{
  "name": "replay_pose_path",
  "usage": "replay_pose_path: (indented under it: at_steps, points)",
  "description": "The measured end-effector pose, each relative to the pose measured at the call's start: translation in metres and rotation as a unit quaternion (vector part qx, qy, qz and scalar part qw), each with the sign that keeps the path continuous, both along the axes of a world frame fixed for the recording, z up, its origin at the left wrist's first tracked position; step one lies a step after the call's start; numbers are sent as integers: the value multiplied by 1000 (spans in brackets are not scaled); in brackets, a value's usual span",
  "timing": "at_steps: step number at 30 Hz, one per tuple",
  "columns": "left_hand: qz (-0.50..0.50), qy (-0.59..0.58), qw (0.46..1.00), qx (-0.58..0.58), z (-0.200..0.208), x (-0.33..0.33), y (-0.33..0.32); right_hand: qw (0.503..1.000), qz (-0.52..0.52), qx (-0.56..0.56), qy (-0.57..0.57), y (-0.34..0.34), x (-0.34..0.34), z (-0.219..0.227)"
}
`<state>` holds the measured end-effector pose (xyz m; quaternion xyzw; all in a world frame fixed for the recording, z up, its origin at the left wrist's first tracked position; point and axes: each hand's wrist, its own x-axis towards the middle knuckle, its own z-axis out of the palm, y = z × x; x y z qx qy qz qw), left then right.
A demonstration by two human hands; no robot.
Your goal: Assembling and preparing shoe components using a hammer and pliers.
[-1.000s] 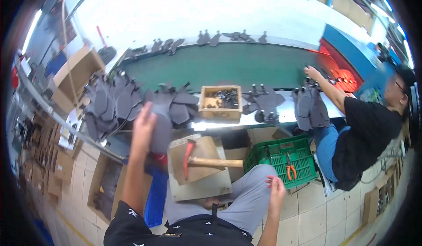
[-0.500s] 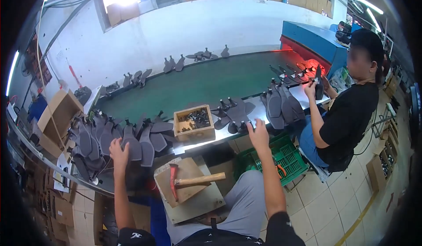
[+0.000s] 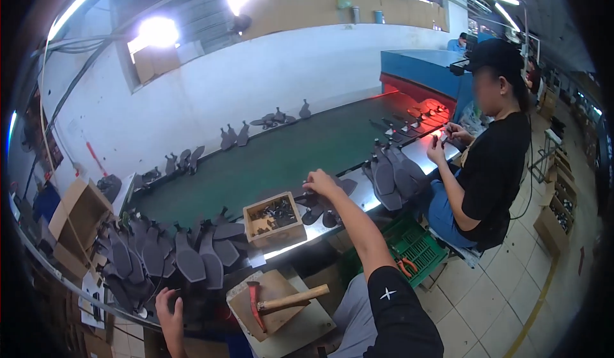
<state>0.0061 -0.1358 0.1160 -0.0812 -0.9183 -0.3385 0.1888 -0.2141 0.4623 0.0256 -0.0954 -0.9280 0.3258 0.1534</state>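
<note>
My right hand (image 3: 323, 183) reaches forward over the bench, its fingers drawn together above several dark grey shoe soles with small black heels. What lies between those fingertips is hidden. My left hand (image 3: 169, 316) is low at the left, thumb and fingers curved apart, in front of a pile of grey shoe soles (image 3: 187, 260). A wooden box (image 3: 275, 235) of small black parts stands between the two groups of soles. Below it, a red-headed hammer (image 3: 291, 299) with a wooden handle rests on a worn board (image 3: 307, 325) at my lap.
A green conveyor belt (image 3: 256, 166) runs behind the bench to a blue machine (image 3: 416, 70) glowing red. At my right a co-worker (image 3: 495, 159) handles a small dark part. Orange-handled pliers (image 3: 405, 267) lie in a green crate (image 3: 422, 249). A cardboard box (image 3: 77, 220) stands at left.
My right hand has moved forward and left to the soles beside the wooden box. My left hand has drawn back from the sole pile. The view has shifted to the right.
</note>
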Motion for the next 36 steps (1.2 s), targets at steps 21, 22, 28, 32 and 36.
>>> replay_pose_path:
  at_steps: [21, 22, 28, 32, 36]
  points:
    - [-297, 154, 931, 147, 90, 79, 172, 791, 431, 187, 391, -218, 292, 250]
    - [-327, 219, 916, 80, 82, 77, 168, 765, 502, 99, 390, -233, 314, 243]
    - [-355, -9, 828, 433, 64, 134, 143, 661, 576, -292, 383, -244, 335, 170]
    - [-190, 22, 883, 428, 32, 122, 143, 953, 200, 97, 205, -238, 300, 46]
    - [-202, -25, 858, 471, 35, 124, 137, 955, 189, 228, -1, -215, 322, -32]
